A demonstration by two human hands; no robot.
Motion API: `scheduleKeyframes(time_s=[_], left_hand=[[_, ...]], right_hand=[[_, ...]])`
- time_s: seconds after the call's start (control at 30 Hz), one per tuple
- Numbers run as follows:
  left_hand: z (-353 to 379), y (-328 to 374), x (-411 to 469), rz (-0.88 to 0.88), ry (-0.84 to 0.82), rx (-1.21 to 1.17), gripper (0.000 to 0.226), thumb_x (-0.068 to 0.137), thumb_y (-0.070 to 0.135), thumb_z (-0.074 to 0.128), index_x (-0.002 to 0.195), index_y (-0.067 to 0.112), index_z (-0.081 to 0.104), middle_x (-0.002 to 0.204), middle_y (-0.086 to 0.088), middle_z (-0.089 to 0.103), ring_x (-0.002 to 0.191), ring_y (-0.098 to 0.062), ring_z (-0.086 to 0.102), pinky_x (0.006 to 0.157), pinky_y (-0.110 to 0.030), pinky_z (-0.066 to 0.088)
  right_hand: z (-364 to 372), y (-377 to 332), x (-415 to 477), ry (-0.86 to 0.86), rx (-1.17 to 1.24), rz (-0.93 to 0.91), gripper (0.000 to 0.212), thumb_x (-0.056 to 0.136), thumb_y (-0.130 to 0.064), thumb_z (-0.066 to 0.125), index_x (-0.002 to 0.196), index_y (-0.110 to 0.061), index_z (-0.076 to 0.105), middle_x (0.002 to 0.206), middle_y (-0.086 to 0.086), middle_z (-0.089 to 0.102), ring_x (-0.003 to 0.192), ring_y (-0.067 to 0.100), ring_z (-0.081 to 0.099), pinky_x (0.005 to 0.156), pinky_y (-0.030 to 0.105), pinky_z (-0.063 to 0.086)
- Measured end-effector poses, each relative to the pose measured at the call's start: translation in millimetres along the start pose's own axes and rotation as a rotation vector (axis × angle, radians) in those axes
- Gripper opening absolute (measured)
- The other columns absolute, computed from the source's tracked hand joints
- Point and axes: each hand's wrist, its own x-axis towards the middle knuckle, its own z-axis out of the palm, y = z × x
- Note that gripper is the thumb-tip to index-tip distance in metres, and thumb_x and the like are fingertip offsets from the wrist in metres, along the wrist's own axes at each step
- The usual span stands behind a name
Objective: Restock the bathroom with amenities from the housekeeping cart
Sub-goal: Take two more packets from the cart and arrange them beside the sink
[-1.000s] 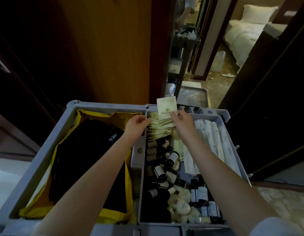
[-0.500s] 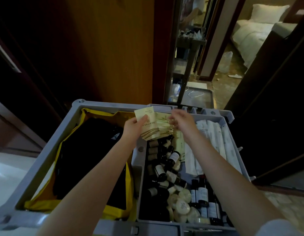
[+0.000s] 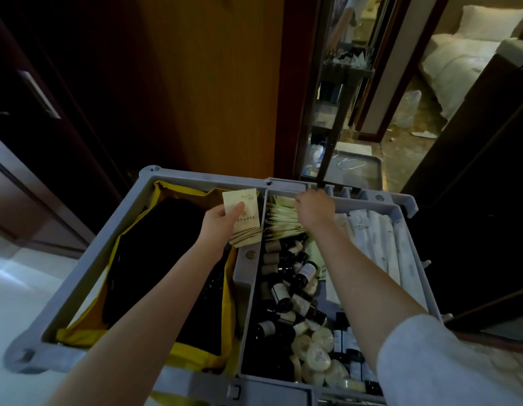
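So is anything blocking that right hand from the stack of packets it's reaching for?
Nothing visible does. The right hand is already down on the row of cream packets at the far end of the cart tray. The left hand holds one packet off to the side.

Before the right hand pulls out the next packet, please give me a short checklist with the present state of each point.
1. Left hand holds a cream packet firmly: ok.
2. Right hand is at the row of packets in the cart tray: ok.
3. Right fingers closed on exactly one packet: cannot tell, they are hidden.
4. Held packet clear of the yellow bag: ok, it is above it.
5. Small bottles undisturbed near the right forearm: ok.
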Motion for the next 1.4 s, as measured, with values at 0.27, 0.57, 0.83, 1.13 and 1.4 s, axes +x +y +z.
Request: scheduleKeyframes(time_s=[0.27, 0.57, 0.83, 1.13, 1.4], left_hand=[[8, 3, -3, 0.009, -0.051, 0.009, 0.025, 0.093, 0.026, 0.055, 0.112, 0.012, 0.062, 0.104, -0.003, 0.066, 0.091, -0.019, 0.063, 0.071, -0.032, 0.052], [66, 1, -29, 0.002, -0.282, -0.006, 0.011, 0.093, 0.028, 0.055, 0.094, 0.021, 0.063, 0.091, 0.003, 0.068, 0.083, -0.013, 0.064, 0.075, -0.031, 0.055], [140, -18, -90, 0.011, -0.551, 0.107, 0.031, 0.088, 0.040, 0.057, 0.104, 0.013, 0.063, 0.101, -0.004, 0.069, 0.090, -0.022, 0.066, 0.080, -0.036, 0.057], [225, -42, -222, 0.074, -0.844, 0.203, 0.015, 0.094, 0.024, 0.053, 0.104, 0.014, 0.059, 0.088, -0.002, 0.067, 0.076, -0.016, 0.064, 0.064, -0.028, 0.053], [276, -97, -375, 0.089, -1.216, 0.334, 0.012, 0.094, 0.021, 0.053, 0.099, 0.014, 0.061, 0.086, -0.005, 0.067, 0.081, -0.023, 0.065, 0.079, -0.041, 0.055]], right_hand=[[-26, 11, -27, 0.326, 0.613, 0.263, 0.024, 0.097, -0.021, 0.042, 0.091, -0.007, 0.061, 0.086, 0.007, 0.060, 0.082, 0.022, 0.055, 0.068, 0.033, 0.039], [-38, 40, -120, 0.250, 1.449, 0.646, 0.021, 0.094, -0.022, 0.048, 0.077, -0.013, 0.056, 0.081, 0.008, 0.057, 0.079, 0.022, 0.055, 0.072, 0.036, 0.042], [-54, 96, -227, 0.554, 1.724, 0.914, 0.019, 0.094, -0.014, 0.049, 0.078, -0.012, 0.059, 0.073, 0.003, 0.057, 0.067, 0.018, 0.056, 0.062, 0.030, 0.043], [-85, 151, -385, 0.916, 1.624, 1.074, 0.026, 0.093, -0.011, 0.047, 0.069, -0.015, 0.056, 0.068, 0.001, 0.056, 0.059, 0.011, 0.056, 0.054, 0.024, 0.046], [-82, 174, -556, 1.228, 1.509, 1.416, 0.025, 0.092, -0.012, 0.048, 0.068, -0.018, 0.052, 0.067, 0.000, 0.051, 0.062, 0.013, 0.050, 0.061, 0.027, 0.039]])
